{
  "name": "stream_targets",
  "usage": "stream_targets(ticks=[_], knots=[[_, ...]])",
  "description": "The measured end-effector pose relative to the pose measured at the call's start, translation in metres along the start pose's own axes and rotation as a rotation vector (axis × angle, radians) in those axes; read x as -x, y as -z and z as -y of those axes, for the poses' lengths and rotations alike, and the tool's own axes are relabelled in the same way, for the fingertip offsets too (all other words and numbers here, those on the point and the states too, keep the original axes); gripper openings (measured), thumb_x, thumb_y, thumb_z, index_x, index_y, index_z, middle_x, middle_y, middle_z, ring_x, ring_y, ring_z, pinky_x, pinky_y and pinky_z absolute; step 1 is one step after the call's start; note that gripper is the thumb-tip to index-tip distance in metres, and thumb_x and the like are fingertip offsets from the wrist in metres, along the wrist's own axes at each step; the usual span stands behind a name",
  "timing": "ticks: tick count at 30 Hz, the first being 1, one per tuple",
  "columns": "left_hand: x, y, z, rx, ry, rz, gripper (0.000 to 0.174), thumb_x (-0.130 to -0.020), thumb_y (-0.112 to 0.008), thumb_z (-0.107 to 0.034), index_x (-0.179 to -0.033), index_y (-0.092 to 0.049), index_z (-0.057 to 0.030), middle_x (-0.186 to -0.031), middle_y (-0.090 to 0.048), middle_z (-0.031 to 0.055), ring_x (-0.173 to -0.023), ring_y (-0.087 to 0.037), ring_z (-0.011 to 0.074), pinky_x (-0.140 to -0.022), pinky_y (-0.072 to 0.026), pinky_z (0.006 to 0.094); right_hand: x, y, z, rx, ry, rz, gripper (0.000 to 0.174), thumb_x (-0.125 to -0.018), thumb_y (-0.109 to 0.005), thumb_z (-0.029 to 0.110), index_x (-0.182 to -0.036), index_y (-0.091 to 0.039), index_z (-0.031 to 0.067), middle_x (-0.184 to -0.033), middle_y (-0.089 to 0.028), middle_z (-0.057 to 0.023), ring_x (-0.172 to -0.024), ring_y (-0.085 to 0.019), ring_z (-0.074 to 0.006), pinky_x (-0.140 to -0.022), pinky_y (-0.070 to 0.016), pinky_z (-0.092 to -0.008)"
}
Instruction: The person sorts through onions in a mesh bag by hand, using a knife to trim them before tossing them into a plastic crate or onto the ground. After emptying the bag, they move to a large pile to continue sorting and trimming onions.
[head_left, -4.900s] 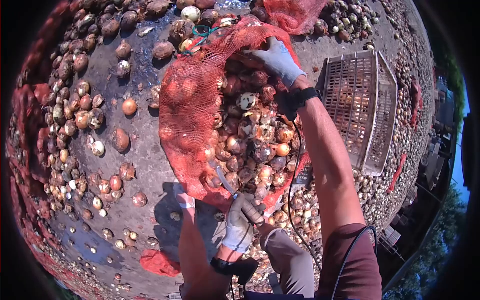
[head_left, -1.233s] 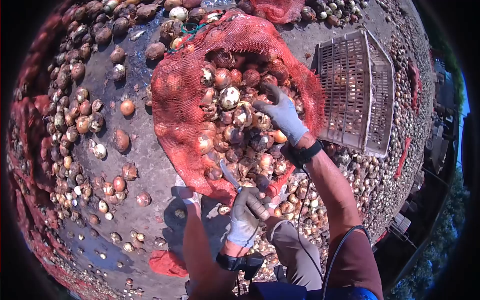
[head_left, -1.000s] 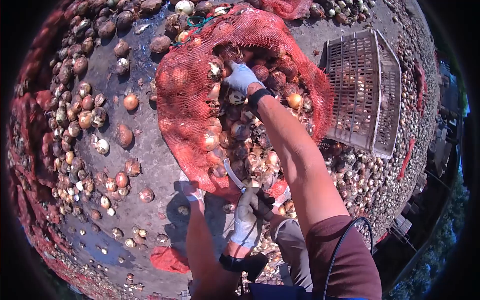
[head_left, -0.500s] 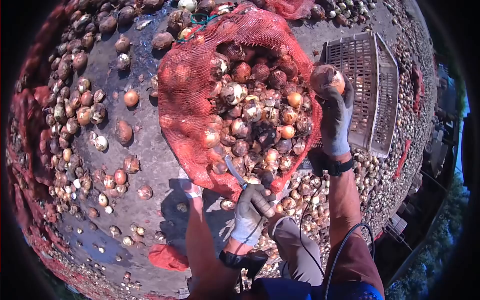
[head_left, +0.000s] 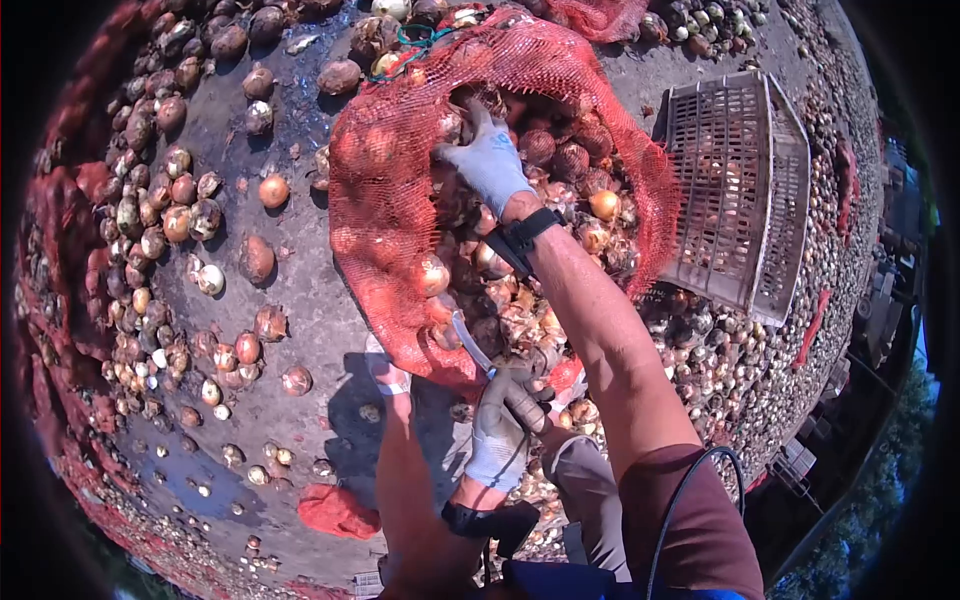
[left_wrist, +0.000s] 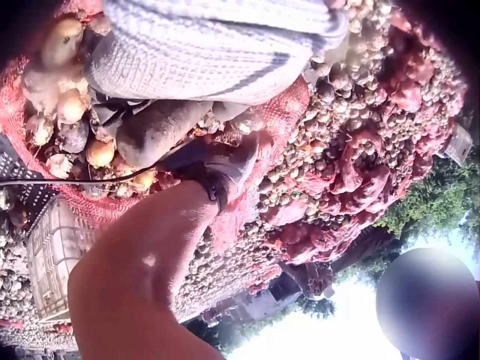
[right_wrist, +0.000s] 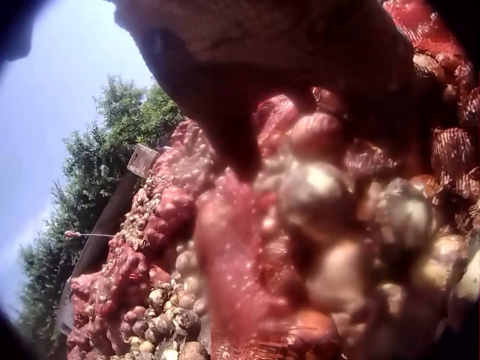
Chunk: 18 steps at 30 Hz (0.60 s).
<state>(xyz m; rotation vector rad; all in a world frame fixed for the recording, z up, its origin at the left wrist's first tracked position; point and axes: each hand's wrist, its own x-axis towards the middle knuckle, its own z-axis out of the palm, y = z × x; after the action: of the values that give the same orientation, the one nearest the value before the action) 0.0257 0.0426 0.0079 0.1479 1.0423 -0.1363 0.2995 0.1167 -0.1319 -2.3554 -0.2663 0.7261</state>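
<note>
- Ground (head_left: 318, 305), strewn with more onions (head_left: 273, 191) than can be counted; trees (right_wrist: 112, 150) behind.
- Red bag (head_left: 375, 215), mouth open, onions inside.
- One crate (head_left: 769, 180), beside the bag.
- Right hand (head_left: 490, 165), stretched into the mouth, thumb spread wide from straight fingers, over onions.
- Left hand (head_left: 500, 425), low, fingers curled round the knife (head_left: 474, 343).
- One knife, blade at the bag's near edge, plain only in the head view.

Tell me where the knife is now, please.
In the head view, the knife is below centre in the left hand, its blade seen against the near edge of the red mesh sack.
</note>
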Motion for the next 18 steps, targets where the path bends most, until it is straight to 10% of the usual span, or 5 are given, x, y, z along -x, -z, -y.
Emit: stream_targets(ticks=[9, 13, 18], knots=[[-0.003, 0.002, 0.004, 0.094, 0.064, -0.103, 0.036, -0.096, -0.055, -0.039, -0.105, -0.057, -0.0039, -0.087, -0.062, 0.0073, -0.084, -0.064, 0.0222, -0.068, -0.0535, 0.0337, -0.028, -0.032, -0.042, -0.435, 0.002, 0.034, 0.091, -0.059, -0.086, 0.041, -0.132, -0.047, 0.0020, -0.119, -0.059, -0.0221, -0.106, -0.062, -0.0375, -0.091, -0.0514, -0.0372], [0.002, -0.008, -0.002, 0.091, 0.071, -0.120, 0.036, -0.097, -0.053, -0.039, -0.104, -0.058, -0.0040, -0.087, -0.062, 0.0064, -0.084, -0.066, 0.0221, -0.069, -0.0554, 0.0341, 0.083, 0.089, -0.077, -0.979, -0.191, 0.073, 0.069, -0.080, -0.071, 0.008, -0.139, -0.034, 0.0067, -0.106, -0.063, -0.0125, -0.095, -0.066, -0.0233, -0.077, -0.0579, -0.0344], [0.002, -0.008, 0.003, 0.130, 0.085, -0.105, 0.034, -0.096, -0.055, -0.038, -0.102, -0.059, -0.0053, -0.087, -0.061, 0.0060, -0.083, -0.066, 0.0227, -0.070, -0.0558, 0.0345, 0.156, 0.291, -0.151, -0.836, 0.105, -0.689, 0.055, -0.089, -0.067, 0.013, -0.132, -0.034, 0.0068, -0.111, -0.060, -0.0141, -0.095, -0.065, -0.0244, -0.089, -0.0552, -0.0377]])
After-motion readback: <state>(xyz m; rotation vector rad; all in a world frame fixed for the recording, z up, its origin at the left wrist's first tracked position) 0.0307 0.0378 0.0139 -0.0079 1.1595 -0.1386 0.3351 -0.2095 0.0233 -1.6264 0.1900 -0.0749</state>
